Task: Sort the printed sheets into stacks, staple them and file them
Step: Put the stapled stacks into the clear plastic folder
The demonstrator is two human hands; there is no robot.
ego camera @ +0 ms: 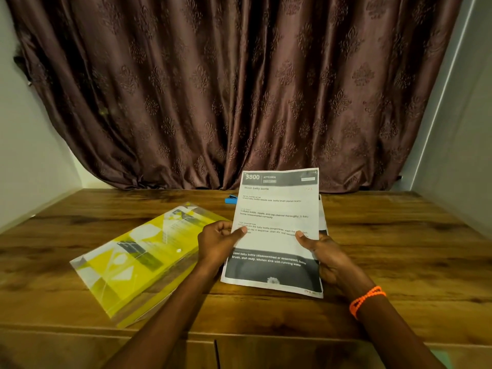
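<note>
Lower centre of the frame: printed sheets (277, 209), held upright above the wooden table (399, 235), top page headed "KITCHEN" and "Wash baby bottle". At least one more page behind, edge showing at the right. Left hand (217, 243) pinching the left edge, thumb on the front. Right hand (323, 255) gripping the right edge, thumb likewise on the front; orange bracelet (366, 300) at the wrist.

Lower left: clear plastic folder (133, 259) lying flat on the table, holding yellow-and-white printed papers.

Just above and left of the sheets: blue stapler (231, 199), partly hidden.

Upper frame: brown patterned curtain (239, 89).
</note>
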